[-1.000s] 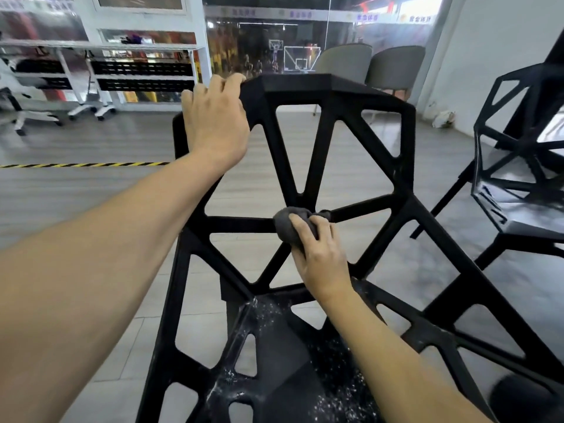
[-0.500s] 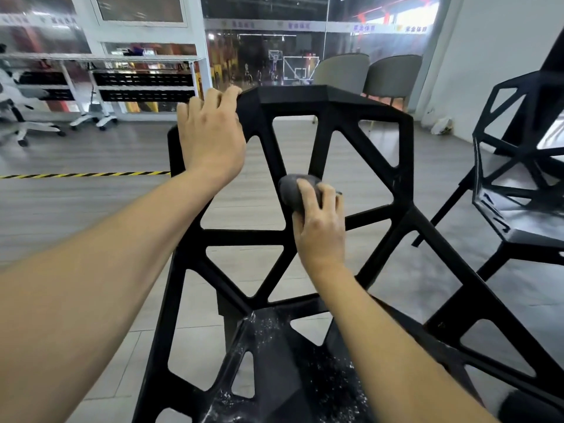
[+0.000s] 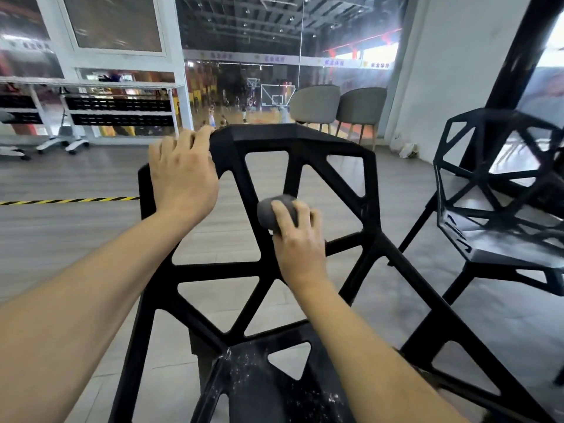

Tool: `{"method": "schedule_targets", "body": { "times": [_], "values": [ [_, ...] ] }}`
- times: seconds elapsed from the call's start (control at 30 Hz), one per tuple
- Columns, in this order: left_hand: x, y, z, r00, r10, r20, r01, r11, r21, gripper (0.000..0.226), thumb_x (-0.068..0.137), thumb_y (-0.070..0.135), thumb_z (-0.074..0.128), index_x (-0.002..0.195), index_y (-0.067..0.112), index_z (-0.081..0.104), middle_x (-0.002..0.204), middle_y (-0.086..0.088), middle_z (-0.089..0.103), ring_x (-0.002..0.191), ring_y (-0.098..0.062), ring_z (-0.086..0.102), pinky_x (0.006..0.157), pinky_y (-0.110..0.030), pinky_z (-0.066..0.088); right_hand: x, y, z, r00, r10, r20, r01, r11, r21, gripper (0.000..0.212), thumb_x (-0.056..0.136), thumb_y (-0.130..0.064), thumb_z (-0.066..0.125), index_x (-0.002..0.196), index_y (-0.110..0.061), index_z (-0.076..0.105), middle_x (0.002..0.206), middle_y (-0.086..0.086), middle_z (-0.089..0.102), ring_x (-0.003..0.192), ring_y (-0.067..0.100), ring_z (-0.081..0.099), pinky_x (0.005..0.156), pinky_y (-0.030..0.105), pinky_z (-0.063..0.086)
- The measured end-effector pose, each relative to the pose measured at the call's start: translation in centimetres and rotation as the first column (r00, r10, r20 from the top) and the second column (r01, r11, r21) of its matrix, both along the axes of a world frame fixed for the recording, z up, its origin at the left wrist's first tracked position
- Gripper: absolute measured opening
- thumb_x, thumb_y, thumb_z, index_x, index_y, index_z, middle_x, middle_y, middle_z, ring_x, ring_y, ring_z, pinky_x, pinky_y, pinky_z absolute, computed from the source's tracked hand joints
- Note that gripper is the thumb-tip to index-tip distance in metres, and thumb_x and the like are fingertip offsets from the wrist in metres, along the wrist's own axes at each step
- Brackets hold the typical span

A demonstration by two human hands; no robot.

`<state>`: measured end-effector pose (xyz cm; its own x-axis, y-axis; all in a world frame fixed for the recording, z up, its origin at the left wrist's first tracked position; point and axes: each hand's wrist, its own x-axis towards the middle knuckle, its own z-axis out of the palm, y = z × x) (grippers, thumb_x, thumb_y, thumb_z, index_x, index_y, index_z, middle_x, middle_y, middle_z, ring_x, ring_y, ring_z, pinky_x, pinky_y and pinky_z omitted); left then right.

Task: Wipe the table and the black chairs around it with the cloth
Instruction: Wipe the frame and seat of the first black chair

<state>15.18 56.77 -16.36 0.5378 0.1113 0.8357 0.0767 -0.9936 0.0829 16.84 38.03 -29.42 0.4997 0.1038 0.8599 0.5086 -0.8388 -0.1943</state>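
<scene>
Right grip (image 3: 297,236): closed over balled grey cloth (image 3: 274,210), pressed to black chair (image 3: 305,138) backrest strut. Left grip (image 3: 183,175): clasping backrest's top-left corner.

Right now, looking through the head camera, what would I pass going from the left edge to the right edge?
White shelving racks → left hand gripping the chair's top → grey cloth → right hand pressing it on the black chair → second black chair.

Head view, forward-down, close over chair (image 3: 293,154)
</scene>
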Motion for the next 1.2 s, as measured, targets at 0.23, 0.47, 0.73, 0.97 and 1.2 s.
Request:
{"method": "schedule_targets", "body": {
  "times": [0.23, 0.47, 0.73, 0.97, 1.2],
  "values": [
    [-0.4, -1.1, 1.2, 0.996, 0.044, -0.083, -0.044, 0.999, -0.009, 0.039, 0.095, 0.013, 0.049, 0.133, 0.011, 0.050, 0.123, -0.017, 0.057, 0.107, -0.043, 0.050, 0.091, -0.050, 0.033, -1.8, -0.9, -1.3, 0.973, 0.099, -0.208, -0.090, 0.995, 0.049, 0.053, 0.089, -0.013, 0.067, 0.140, -0.021, 0.053, 0.132, 0.012, 0.054, 0.109, 0.033, 0.052, 0.092, 0.049, 0.053],
    [4.3, -8.0, 4.1, 0.957, -0.136, -0.255, 0.207, 0.939, 0.274, 0.064, 0.099, 0.018, 0.044, 0.158, 0.018, 0.018, 0.161, -0.010, 0.028, 0.145, -0.036, 0.026, 0.118, -0.049, 0.018, -2.2, -7.1, 5.5, 0.995, 0.090, 0.039, -0.093, 0.992, 0.089, 0.043, 0.092, -0.019, 0.061, 0.136, -0.021, 0.059, 0.126, 0.003, 0.058, 0.107, 0.024, 0.052, 0.093, 0.034, 0.046],
    [7.1, -8.8, 2.9, 0.943, -0.128, -0.307, 0.191, 0.964, 0.185, 0.062, 0.093, 0.023, 0.048, 0.152, 0.015, 0.031, 0.150, -0.011, 0.041, 0.133, -0.038, 0.039, 0.119, -0.049, 0.014, 6.1, -8.0, 13.6, 0.989, -0.027, 0.148, 0.041, 0.995, -0.090, 0.053, 0.084, -0.008, 0.061, 0.134, -0.025, 0.061, 0.135, 0.010, 0.056, 0.119, 0.035, 0.052, 0.097, 0.050, 0.046],
    [6.8, -9.3, 2.7, 0.945, -0.227, -0.235, 0.246, 0.968, 0.053, 0.056, 0.094, 0.018, 0.047, 0.148, 0.019, 0.037, 0.143, -0.009, 0.045, 0.134, -0.037, 0.036, 0.121, -0.048, 0.007, 3.8, -11.5, 3.7, 0.977, -0.079, 0.200, 0.125, 0.966, -0.228, 0.041, 0.089, -0.006, 0.063, 0.128, -0.021, 0.065, 0.133, 0.013, 0.058, 0.118, 0.035, 0.052, 0.099, 0.048, 0.042],
    [6.7, -9.2, 2.8, 0.940, -0.251, -0.233, 0.263, 0.965, 0.018, 0.054, 0.093, 0.018, 0.049, 0.146, 0.019, 0.039, 0.141, -0.010, 0.045, 0.134, -0.039, 0.035, 0.122, -0.049, 0.002, 1.1, -12.9, -0.7, 0.966, -0.247, 0.072, 0.255, 0.958, -0.134, 0.053, 0.077, 0.001, 0.076, 0.123, -0.023, 0.065, 0.120, 0.013, 0.060, 0.104, 0.036, 0.054, 0.089, 0.049, 0.046]
  ]
}}
